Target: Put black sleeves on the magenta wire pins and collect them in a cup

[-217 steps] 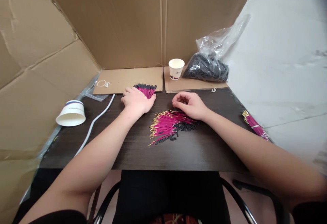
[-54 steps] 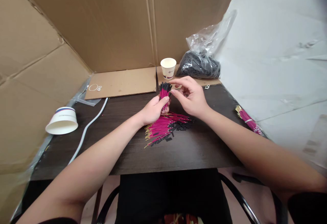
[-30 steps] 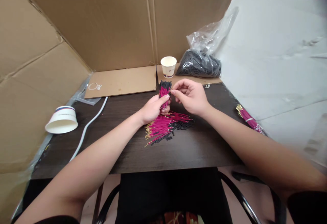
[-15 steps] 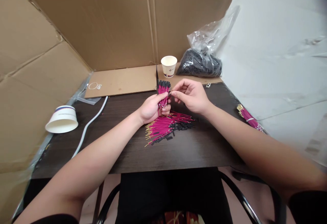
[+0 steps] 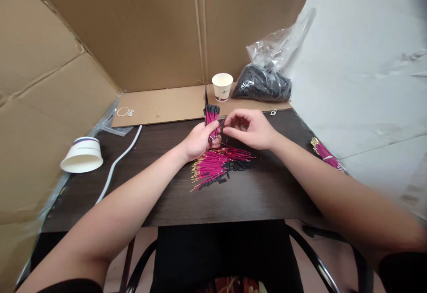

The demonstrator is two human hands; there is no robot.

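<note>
A bundle of magenta wires (image 5: 212, 117) with black sleeves on their upper ends stands in my left hand (image 5: 200, 142), whose thumb and fingers are closed round it. One wire leans out to the right of the bundle, its dark tip close to my right fingertips. My right hand (image 5: 251, 128) is beside it with thumb and index finger apart, and I see nothing between them. Below both hands, loose magenta wires with gold ends (image 5: 210, 166) lie fanned out on the dark table. Small black sleeves (image 5: 238, 165) are scattered along their right side.
A paper cup (image 5: 222, 87) and a clear bag of black sleeves (image 5: 263, 83) stand at the back on cardboard (image 5: 167, 103). Another paper cup (image 5: 82, 155) lies tipped at left, near a white cable (image 5: 118, 161). A tied wire bundle (image 5: 327, 154) lies at the right edge.
My right thumb and index finger have parted and drawn slightly away from the bundle. A single dark-tipped wire now shows between the hands. My left hand still holds the bundle.
</note>
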